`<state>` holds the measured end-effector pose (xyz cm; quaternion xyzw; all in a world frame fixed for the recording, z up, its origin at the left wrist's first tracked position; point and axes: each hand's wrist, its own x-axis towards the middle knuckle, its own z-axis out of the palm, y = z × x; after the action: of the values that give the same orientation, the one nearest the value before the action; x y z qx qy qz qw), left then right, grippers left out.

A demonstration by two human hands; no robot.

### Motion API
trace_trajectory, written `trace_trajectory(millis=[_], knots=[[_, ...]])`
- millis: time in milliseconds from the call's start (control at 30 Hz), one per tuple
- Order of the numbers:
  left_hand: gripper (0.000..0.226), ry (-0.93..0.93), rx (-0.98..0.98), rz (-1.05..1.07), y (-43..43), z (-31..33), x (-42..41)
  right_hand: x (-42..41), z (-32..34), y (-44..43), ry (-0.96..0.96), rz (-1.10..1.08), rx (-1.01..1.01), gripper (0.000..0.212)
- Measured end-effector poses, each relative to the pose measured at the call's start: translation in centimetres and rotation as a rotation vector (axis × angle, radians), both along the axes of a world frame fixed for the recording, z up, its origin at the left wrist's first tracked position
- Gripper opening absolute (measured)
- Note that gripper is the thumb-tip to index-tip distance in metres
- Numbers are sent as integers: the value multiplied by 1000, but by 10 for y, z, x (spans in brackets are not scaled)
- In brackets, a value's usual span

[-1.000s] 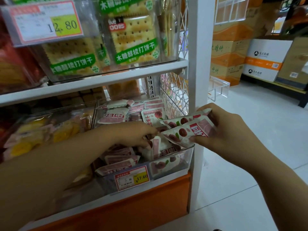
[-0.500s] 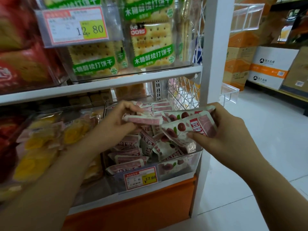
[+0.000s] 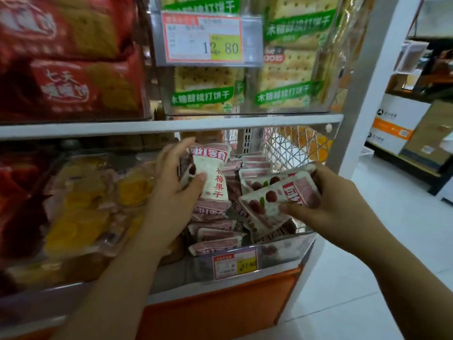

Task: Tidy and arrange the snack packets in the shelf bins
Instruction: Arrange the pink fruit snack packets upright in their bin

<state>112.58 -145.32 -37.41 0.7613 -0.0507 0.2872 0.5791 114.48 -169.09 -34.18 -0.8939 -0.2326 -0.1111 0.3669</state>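
A clear shelf bin (image 3: 282, 251) on the lower shelf holds several pink-and-white plum snack packets (image 3: 215, 239). My left hand (image 3: 171, 192) grips one such packet (image 3: 212, 175) upright above the bin's left side. My right hand (image 3: 326, 204) holds a small stack of the same packets (image 3: 277, 195), tilted, over the bin's right front corner. A yellow price tag (image 3: 235, 265) reading 17.80 sits on the bin's front.
Left of this bin lies a bin of yellow dried-fruit packets (image 3: 83, 207). The shelf above carries green-labelled cracker packs (image 3: 286, 77), red packs (image 3: 68, 69) and a 12.80 price tag (image 3: 203, 39). A white shelf post (image 3: 362, 94) stands right; cardboard boxes (image 3: 397, 128) line the floor beyond.
My left hand has lifted one packet out of the bin and turned it upright. My right hand keeps its stack, nearly still. The view has shifted closer and rightward.
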Motion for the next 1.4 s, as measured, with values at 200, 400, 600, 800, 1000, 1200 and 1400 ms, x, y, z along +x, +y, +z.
trace_trajectory(millis=[200,400,600,800,1000,1200,1400], knots=[[62,48,-99,-1,7,-5,1,40,4,15,229,59,-186,33],[54,50,-148,-3,16,-7,2,64,-9,31,207,42,-398,37],[49,37,-176,-16,14,-6,2,80,-13,40,259,-78,-230,47],[48,50,-170,6,10,-6,5,87,-25,50,315,-80,-32,31],[48,69,-126,13,12,-8,8,90,-37,42,377,-158,195,27],[48,69,-143,23,11,-7,6,70,-44,35,15,98,-379,44],[49,75,-98,23,11,-8,6,69,-27,42,48,420,-773,60]])
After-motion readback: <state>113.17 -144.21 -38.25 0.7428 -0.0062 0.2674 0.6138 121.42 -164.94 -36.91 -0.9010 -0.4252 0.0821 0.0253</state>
